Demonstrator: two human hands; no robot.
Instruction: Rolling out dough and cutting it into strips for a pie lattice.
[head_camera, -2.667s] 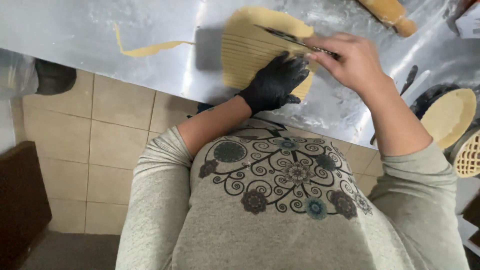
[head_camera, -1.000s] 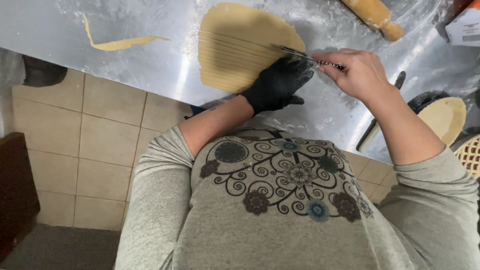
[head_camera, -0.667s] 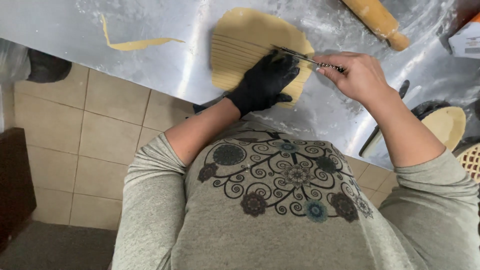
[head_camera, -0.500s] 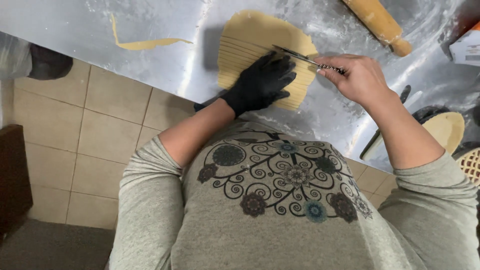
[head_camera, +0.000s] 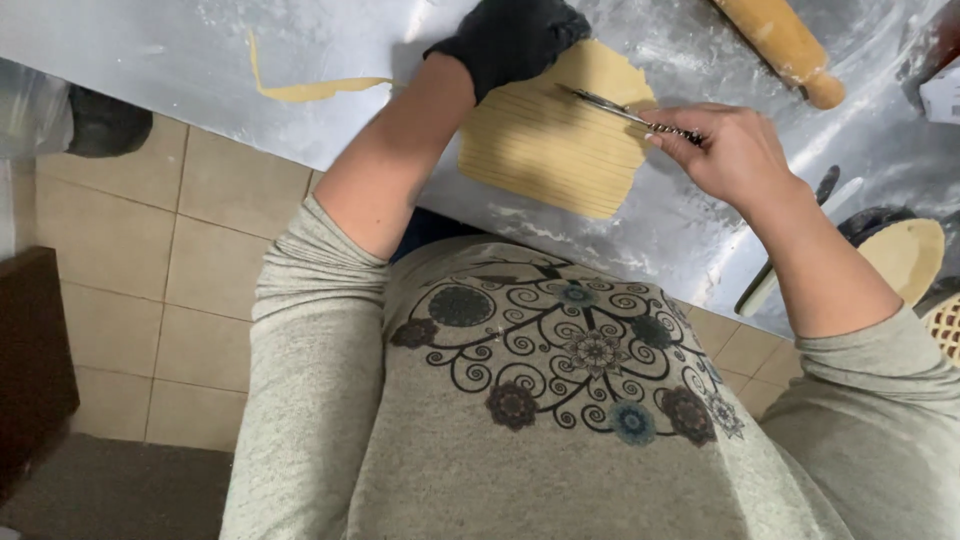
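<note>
My left hand (head_camera: 515, 40), in a black glove, lies flat on the far end of the flat yellow sheet of dough (head_camera: 555, 135). The fingers are spread out and press down; they hold nothing. My right hand (head_camera: 725, 150) is closed tight around the handle of a thin metal knife (head_camera: 625, 112). The blade points left and sits on top of the dough, near its right edge.

The dough lies on the shiny metal counter (head_camera: 180, 60), right in front of me. It has many thin lines cut across it, side by side. White flour is dusted around it.

To cut well, I think I should keep the knife flat and low and pull it in one straight line, next to the last line. The gloved hand should stay clear of the blade and keep the dough from sliding.

A long thin yellow strip of dough (head_camera: 300, 88) lies off to the left. A wooden rolling pin (head_camera: 780, 45) lies at the far right, and a round pale wooden board (head_camera: 905, 260) sits by my right arm.
</note>
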